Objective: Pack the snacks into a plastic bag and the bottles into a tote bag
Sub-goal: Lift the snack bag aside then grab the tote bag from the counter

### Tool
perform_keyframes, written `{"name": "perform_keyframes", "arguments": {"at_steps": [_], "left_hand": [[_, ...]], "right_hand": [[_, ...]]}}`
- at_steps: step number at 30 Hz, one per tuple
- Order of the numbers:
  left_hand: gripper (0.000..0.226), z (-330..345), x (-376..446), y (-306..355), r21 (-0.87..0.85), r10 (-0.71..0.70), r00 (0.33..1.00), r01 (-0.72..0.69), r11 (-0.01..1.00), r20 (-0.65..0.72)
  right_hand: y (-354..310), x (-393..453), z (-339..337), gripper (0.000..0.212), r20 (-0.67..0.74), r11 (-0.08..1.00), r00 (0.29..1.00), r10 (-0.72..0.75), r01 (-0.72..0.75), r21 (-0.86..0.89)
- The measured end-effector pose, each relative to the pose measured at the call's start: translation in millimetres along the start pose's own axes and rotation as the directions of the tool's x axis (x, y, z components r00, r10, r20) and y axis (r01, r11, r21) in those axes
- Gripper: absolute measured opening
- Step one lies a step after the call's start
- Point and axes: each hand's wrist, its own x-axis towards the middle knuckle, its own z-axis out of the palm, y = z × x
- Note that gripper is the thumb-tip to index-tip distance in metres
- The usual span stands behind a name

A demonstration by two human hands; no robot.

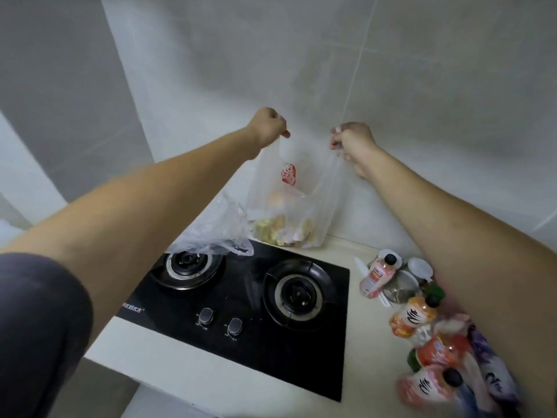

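A translucent plastic bag (pixel 297 203) with a red print hangs above the back of the counter, its bottom resting near the stove's rear edge. Yellow and orange snacks (pixel 281 227) show through its lower part. My left hand (pixel 269 125) pinches the left handle and my right hand (pixel 352 141) pinches the right handle, both raised. Several bottles (pixel 413 319) with orange and pink labels lie and stand on the counter at the right, under my right forearm. A patterned purple fabric (pixel 488 366), perhaps the tote bag, lies at the right edge, blurred.
A black two-burner gas stove (pixel 241 306) fills the counter's middle. A second, empty clear plastic bag (pixel 217 233) lies crumpled over the left burner. White lids and a glass jar (pixel 401 286) sit behind the bottles. Grey tiled wall stands close behind.
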Motion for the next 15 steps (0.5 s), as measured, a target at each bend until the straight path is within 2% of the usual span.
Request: {"name": "perform_keyframes", "arguments": {"at_steps": [4, 8, 13, 15], "left_hand": [[0.013, -2, 21, -34, 0.035, -0.024, 0.997, 0.021, 0.999, 0.076], [0.007, -3, 34, -73, 0.077, -0.07, 0.99, 0.061, 0.995, 0.12], [0.033, -9, 36, -98, 0.107, -0.057, 0.985, 0.04, 0.993, 0.164], [0.039, -17, 30, -103, 0.21, -0.023, 0.986, -0.013, 0.978, 0.168]], "right_hand": [[17, 8, 33, 0.028, 0.037, 0.995, 0.996, 0.083, -0.081, -0.059], [45, 11, 63, 0.02, 0.038, 0.975, 0.984, 0.176, -0.169, -0.145], [68, 3, 82, 0.02, 0.042, 0.948, 0.986, 0.161, -0.143, -0.285], [66, -4, 82, 0.035, 0.0, 0.904, 0.997, 0.08, -0.073, -0.422]]}}
